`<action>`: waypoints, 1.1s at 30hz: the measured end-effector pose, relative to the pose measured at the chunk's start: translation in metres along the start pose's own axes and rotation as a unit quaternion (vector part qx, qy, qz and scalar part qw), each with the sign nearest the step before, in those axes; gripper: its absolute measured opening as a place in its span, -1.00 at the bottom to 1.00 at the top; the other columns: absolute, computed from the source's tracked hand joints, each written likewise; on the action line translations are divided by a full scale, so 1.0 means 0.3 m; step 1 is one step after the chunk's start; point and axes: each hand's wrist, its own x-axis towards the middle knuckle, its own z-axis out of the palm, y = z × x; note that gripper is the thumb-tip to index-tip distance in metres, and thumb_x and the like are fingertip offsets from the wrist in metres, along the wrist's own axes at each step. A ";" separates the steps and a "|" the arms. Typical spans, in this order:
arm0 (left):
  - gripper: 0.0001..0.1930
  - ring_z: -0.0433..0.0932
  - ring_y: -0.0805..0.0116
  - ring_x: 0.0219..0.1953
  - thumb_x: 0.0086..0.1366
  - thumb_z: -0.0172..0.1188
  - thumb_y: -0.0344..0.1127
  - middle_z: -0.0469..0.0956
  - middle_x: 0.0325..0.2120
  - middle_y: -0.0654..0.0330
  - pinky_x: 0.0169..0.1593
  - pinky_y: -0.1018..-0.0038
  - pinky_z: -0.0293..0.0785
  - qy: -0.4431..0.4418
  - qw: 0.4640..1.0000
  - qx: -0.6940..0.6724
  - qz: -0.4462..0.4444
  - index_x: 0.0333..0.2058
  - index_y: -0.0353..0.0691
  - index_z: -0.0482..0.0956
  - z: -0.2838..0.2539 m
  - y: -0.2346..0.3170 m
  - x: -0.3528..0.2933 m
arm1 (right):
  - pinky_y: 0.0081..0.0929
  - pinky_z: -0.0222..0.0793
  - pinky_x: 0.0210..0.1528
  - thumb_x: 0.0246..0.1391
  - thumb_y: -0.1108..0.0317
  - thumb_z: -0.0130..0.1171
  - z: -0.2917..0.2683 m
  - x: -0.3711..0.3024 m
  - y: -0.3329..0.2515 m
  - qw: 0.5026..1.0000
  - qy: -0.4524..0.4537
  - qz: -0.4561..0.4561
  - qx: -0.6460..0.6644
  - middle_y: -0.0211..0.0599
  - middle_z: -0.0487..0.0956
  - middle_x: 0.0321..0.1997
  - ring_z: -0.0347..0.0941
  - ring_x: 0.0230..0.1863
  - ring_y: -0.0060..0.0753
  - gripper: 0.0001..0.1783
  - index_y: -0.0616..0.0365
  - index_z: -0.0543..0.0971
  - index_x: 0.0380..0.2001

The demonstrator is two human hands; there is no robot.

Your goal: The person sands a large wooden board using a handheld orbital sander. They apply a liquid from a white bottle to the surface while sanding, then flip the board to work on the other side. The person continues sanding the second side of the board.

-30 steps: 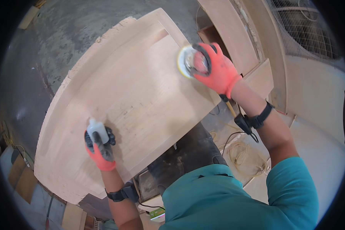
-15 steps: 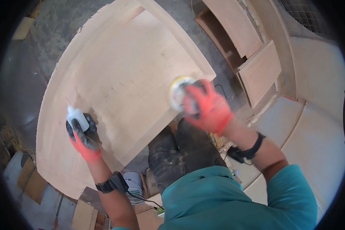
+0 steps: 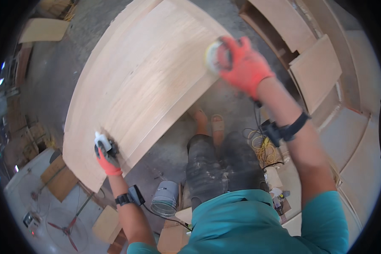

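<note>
A large fan-shaped wooden panel [image 3: 152,72] with raised rims lies tilted across the view. My left hand [image 3: 108,160], in a red and dark grey glove, is closed around a small white squeeze bottle [image 3: 102,141] over the panel's lower left end. At the opposite, right-hand corner, my gloved right hand [image 3: 247,67] grips a round power sander [image 3: 215,57] with a pale, yellow-edged disc. The sander is blurred; it overlaps the panel's edge, and whether its disc touches the wood I cannot tell. Part of its body is hidden under my fingers.
A grey bucket [image 3: 164,197] stands on the floor by my legs. Tangled yellow cord [image 3: 264,148] and a dark cable lie to the right. Wooden boards [image 3: 316,72] lean at the far right. A fan with red blades [image 3: 66,231] is at lower left.
The view has shifted back, bringing my feet, the bucket and the cord into sight. My right hand has moved up and rightward with the sander. The left hand keeps its hold on the bottle.
</note>
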 end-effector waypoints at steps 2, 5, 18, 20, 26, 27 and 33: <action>-0.60 0.45 0.49 -0.57 0.47 0.04 0.09 0.55 -0.44 0.21 -0.52 0.58 0.34 0.000 1.000 0.010 0.024 -0.05 -0.14 0.47 -0.086 0.028 -0.089 | -0.07 0.46 0.14 0.08 0.05 0.19 0.011 -0.069 -0.012 0.999 0.040 -0.006 -0.013 0.12 0.31 0.25 0.49 0.10 0.22 -0.25 -0.19 0.25 0.35; -0.59 0.51 0.46 -0.54 0.46 0.09 0.01 0.58 -0.44 0.16 -0.49 0.57 0.39 0.001 1.000 -0.001 0.030 -0.02 -0.25 0.49 -0.097 0.068 -0.089 | -0.07 0.46 0.14 0.04 0.05 0.26 -0.005 -0.112 -0.087 0.997 0.051 -0.030 -0.038 0.11 0.29 0.27 0.49 0.10 0.23 -0.19 -0.20 0.22 0.36; -0.67 0.50 0.41 -0.48 0.50 0.06 -0.10 0.58 -0.39 0.12 -0.44 0.54 0.38 -0.087 0.989 -0.118 0.027 -0.02 -0.28 0.45 -0.185 0.042 -0.095 | -0.07 0.47 0.08 -0.07 0.21 0.41 0.307 -0.383 -0.591 0.990 -0.078 -0.109 -0.043 -0.01 0.32 0.20 0.49 0.06 0.18 -0.14 -0.26 0.27 0.32; -0.67 0.50 0.42 -0.48 0.50 0.06 -0.11 0.58 -0.39 0.12 -0.44 0.54 0.38 -0.090 0.986 -0.134 0.028 -0.03 -0.28 0.46 -0.234 0.029 -0.093 | -0.07 0.47 0.07 -0.09 0.23 0.41 0.362 -0.399 -0.641 0.987 -0.088 -0.126 -0.041 -0.01 0.33 0.18 0.50 0.04 0.18 -0.14 -0.25 0.28 0.31; -0.63 0.47 0.39 -0.50 0.49 0.06 -0.06 0.57 -0.38 0.10 -0.45 0.51 0.34 0.012 0.986 -0.158 0.049 -0.01 -0.28 0.45 -0.545 -0.050 -0.115 | -0.10 0.50 0.06 -0.03 0.15 0.38 0.494 -0.497 -0.839 0.972 -0.133 -0.183 -0.064 0.08 0.28 0.26 0.54 0.02 0.15 -0.17 -0.24 0.27 0.32; -0.62 0.46 0.39 -0.51 0.49 0.06 -0.06 0.57 -0.38 0.09 -0.46 0.51 0.34 0.033 0.986 -0.152 0.051 -0.02 -0.31 0.45 -0.602 -0.046 -0.122 | -0.10 0.50 0.05 -0.04 0.15 0.38 0.516 -0.520 -0.886 0.969 -0.139 -0.191 -0.068 0.08 0.28 0.26 0.54 0.02 0.15 -0.17 -0.24 0.27 0.32; -0.62 0.49 0.38 -0.49 0.49 0.05 -0.06 0.58 -0.37 0.09 -0.46 0.50 0.35 0.093 0.979 -0.174 0.052 0.00 -0.31 0.46 -0.863 -0.093 -0.151 | -0.12 0.53 0.02 -0.05 0.17 0.37 0.648 -0.631 -1.128 0.943 -0.183 -0.266 -0.076 0.08 0.30 0.23 0.55 0.00 0.12 -0.17 -0.21 0.29 0.32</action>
